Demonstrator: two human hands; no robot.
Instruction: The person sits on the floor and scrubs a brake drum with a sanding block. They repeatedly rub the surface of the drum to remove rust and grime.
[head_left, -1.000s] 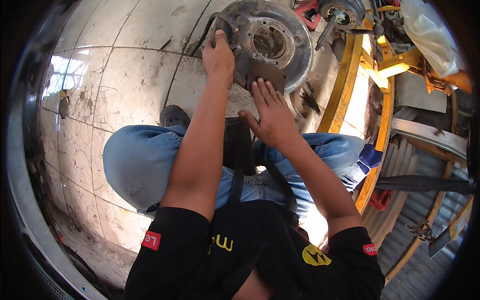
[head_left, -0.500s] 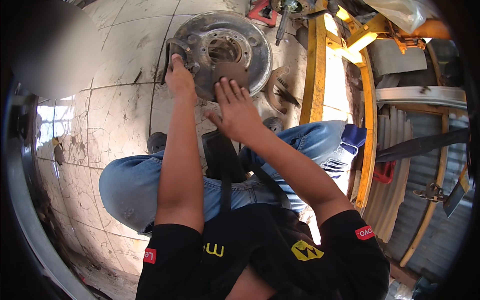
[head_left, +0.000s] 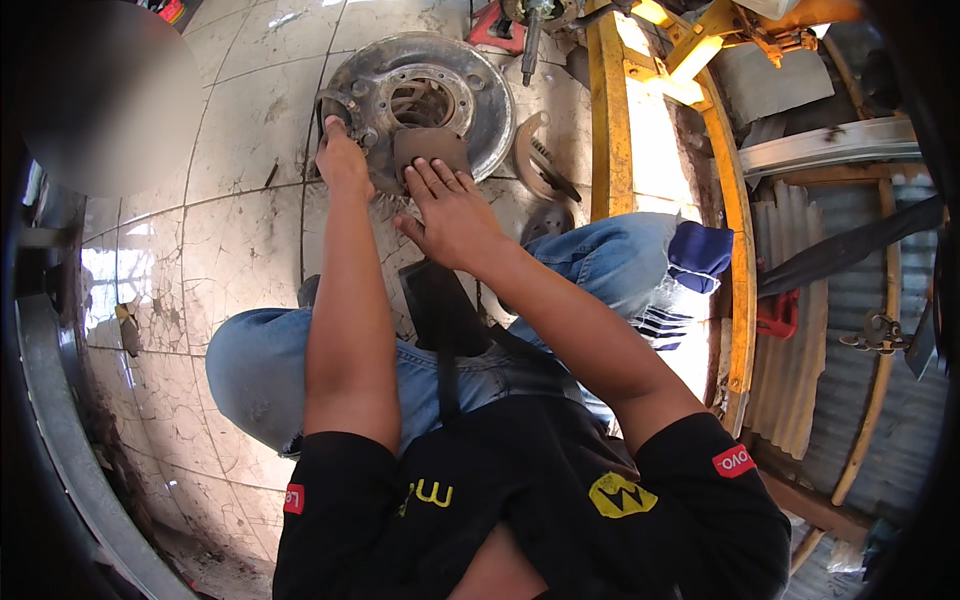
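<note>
A round metal brake backing plate, worn and dark with a bored centre, lies on the floor ahead of me. At its left edge my left hand is closed around the lower end of a dark, curved brake shoe, which stands on edge; the palm hides part of it. A brown, flat sheet like sandpaper covers the plate's near side. My right hand rests its outstretched fingers flat on this sheet, thumb apart to the left.
Another curved brake shoe lies right of the plate on the cracked tile floor. A yellow metal frame runs along the right. Beyond the plate are a red stand and a shaft. Corrugated sheets stand far right.
The whole view has shifted, so the plate and both hands appear farther left. My right fingers sit slightly farther right on the brown sheet. My left hand keeps its grip.
</note>
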